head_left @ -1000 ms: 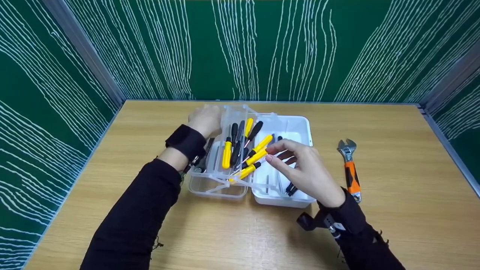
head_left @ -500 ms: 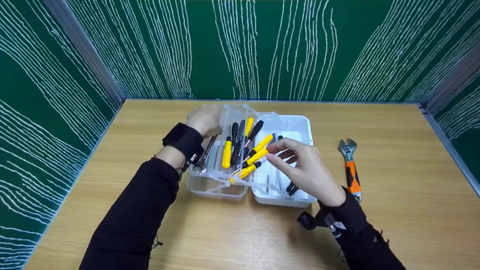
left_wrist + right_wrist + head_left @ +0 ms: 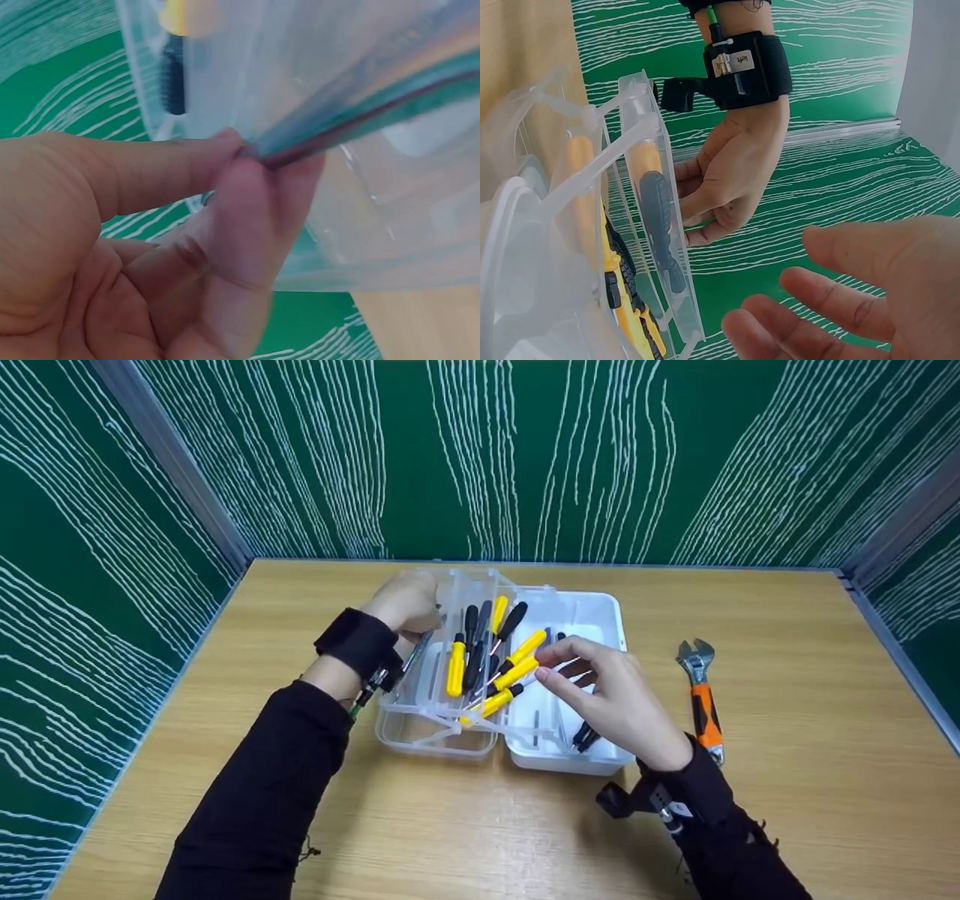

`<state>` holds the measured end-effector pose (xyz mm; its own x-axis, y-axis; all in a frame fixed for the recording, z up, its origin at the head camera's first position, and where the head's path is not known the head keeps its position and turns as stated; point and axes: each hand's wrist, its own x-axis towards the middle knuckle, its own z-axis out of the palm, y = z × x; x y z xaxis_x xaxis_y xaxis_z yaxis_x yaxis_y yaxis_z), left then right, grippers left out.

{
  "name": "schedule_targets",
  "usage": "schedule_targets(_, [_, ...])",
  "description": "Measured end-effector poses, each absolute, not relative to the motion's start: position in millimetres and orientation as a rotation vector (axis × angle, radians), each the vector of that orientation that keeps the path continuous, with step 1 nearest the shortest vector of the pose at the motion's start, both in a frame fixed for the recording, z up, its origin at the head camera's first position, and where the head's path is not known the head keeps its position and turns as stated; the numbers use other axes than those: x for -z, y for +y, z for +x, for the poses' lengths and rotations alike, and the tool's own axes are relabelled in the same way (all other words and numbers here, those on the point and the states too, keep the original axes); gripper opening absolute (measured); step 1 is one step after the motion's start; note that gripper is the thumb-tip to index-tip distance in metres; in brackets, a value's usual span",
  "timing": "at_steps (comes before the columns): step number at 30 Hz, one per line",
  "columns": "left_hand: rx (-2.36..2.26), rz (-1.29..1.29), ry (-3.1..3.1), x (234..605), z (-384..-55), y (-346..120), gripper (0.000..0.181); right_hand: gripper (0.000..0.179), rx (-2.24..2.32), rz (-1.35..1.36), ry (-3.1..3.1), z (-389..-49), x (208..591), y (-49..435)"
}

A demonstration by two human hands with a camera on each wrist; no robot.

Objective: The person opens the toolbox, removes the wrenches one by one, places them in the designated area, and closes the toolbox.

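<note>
My left hand (image 3: 405,601) is at the far left side of a clear plastic tray (image 3: 436,750). Between thumb and fingertips it pinches one end of a long, shiny metal wrench (image 3: 352,109), which slants down into the tray. Part of that wrench (image 3: 417,651) shows beside the wrist strap. Over the white toolbox base (image 3: 574,765) hovers my right hand (image 3: 619,701), its fingers loosely bent. In the right wrist view nothing lies between those fingers. Close by are screwdrivers with yellow handles (image 3: 514,675) and black handles (image 3: 512,620).
An adjustable wrench (image 3: 703,705) with an orange and black handle lies on the wooden table (image 3: 810,697), right of the toolbox. Green walls (image 3: 525,457) with white lines rise behind and at the sides. A clear hinge arm (image 3: 435,733) links the tray to the base.
My left hand has shifted slightly left and toward me, turning the wrench it holds. The ring end, seen half a second ago, no longer shows clearly. My right hand has hardly moved.
</note>
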<state>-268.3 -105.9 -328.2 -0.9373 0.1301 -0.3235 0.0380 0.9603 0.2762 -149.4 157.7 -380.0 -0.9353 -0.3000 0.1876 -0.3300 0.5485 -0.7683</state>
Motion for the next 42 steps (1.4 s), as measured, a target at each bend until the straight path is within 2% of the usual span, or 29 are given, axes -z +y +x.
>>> schedule_targets(11, [-0.729,0.164,2.865,322.2,-251.7,-111.0,0.031,0.024,-1.384,0.551,-2.739,-152.5,382.1,160.7])
schedule_targets(21, [-0.988,0.232,2.931,314.1,-233.4,-115.5,0.004,0.028,-1.454,0.562,-2.734,-158.9,383.7,153.9])
schedule_targets(30, [-1.247,0.282,2.954,304.4,-211.8,-118.9,0.015,0.028,-1.579,0.586,-2.685,-161.7,379.7,131.7])
schedule_targets(42, [-1.838,0.449,2.712,300.2,-177.1,-111.3,0.016,0.029,-1.657,0.671,-2.645,-152.9,372.3,115.7])
